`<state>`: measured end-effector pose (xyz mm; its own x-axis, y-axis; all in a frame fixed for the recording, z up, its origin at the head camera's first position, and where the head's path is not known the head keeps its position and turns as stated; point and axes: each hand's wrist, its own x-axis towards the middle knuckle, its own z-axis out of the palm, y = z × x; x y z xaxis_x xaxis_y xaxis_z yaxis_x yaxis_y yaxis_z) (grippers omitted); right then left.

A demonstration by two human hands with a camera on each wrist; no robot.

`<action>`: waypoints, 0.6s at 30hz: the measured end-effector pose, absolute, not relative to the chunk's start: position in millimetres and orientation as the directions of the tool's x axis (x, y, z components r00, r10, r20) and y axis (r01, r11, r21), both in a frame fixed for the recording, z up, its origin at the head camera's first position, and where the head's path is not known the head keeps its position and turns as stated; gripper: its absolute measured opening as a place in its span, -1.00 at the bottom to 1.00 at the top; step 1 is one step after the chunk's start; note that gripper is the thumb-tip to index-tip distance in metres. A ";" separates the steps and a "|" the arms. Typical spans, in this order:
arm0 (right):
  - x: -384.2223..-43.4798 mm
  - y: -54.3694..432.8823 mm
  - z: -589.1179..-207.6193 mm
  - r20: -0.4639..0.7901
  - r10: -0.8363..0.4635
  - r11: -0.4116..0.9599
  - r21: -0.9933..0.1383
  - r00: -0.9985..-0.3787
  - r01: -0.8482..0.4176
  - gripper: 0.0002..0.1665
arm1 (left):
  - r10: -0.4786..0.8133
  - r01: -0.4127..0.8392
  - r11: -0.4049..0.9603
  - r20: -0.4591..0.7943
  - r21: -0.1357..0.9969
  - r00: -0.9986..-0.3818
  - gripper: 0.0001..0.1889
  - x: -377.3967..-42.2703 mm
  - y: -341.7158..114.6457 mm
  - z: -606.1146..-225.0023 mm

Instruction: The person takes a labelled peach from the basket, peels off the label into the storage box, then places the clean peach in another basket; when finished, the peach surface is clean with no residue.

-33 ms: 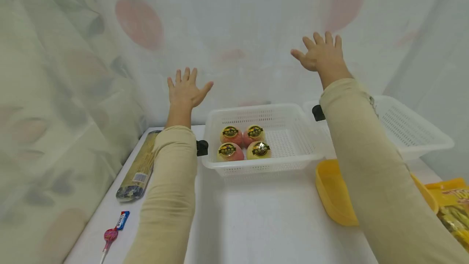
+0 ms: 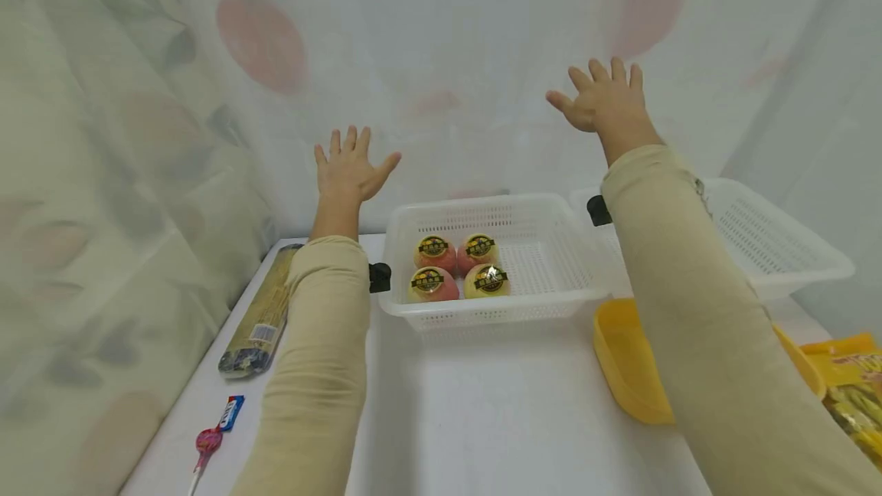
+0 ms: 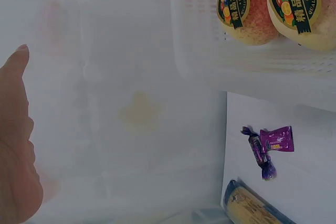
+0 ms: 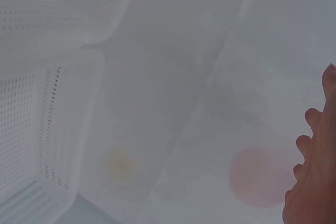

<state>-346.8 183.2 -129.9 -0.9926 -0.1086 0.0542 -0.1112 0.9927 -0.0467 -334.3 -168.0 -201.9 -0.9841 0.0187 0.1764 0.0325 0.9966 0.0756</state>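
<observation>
Both hands are raised in the air with spread fingers, and neither holds anything. The left hand (image 2: 350,173) is above and beyond the left end of a white perforated basket (image 2: 551,305). Several peach-like fruits (image 2: 432,285), pink and pale yellow with round black-and-gold stickers, sit in the left half of that basket. Higher up, the right hand (image 2: 606,102) is in front of the back curtain, above the second white basket (image 2: 779,243). In the left wrist view the left thumb (image 3: 16,66) points upward; the right fingers (image 4: 312,119) show at the right wrist view's edge.
A long clear pack of pale sticks (image 2: 265,312) lies left, with a lollipop (image 2: 208,441) nearer. Two purple-wrapped sweets (image 3: 277,139) lie near the basket. Under the right forearm is a yellow tub (image 2: 623,358), beside a yellow snack bag (image 2: 850,381). A fruit-print curtain (image 2: 441,37) hangs behind.
</observation>
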 end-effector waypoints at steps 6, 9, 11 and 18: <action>-347.2 184.6 -125.3 0.041 -0.134 0.988 -0.077 -0.990 -0.137 -0.07 | 0.014 0.032 0.995 0.187 0.090 -0.982 -0.12 -332.7 -173.8 -198.2; -347.3 189.0 -123.6 0.061 -0.176 0.973 -0.137 -0.982 -0.183 -0.08 | 0.014 0.035 0.994 0.194 0.105 -0.981 -0.12 -332.3 -177.9 -196.1; -347.2 193.1 -123.7 0.096 -0.224 0.948 -0.212 -0.970 -0.240 -0.11 | 0.016 0.041 0.991 0.198 0.125 -0.980 -0.11 -332.0 -181.3 -194.2; -341.9 213.0 -136.1 0.105 -0.320 0.658 -0.690 -0.941 -0.301 -0.19 | 0.063 0.139 0.937 0.235 0.320 -0.970 -0.10 -329.5 -195.5 -194.2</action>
<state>-341.9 213.0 -136.1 -0.9415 -0.3202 0.1055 -0.3012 0.6584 -0.6898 -329.5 -195.5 -194.2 -0.9698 0.0633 0.2355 0.1388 0.9373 0.3196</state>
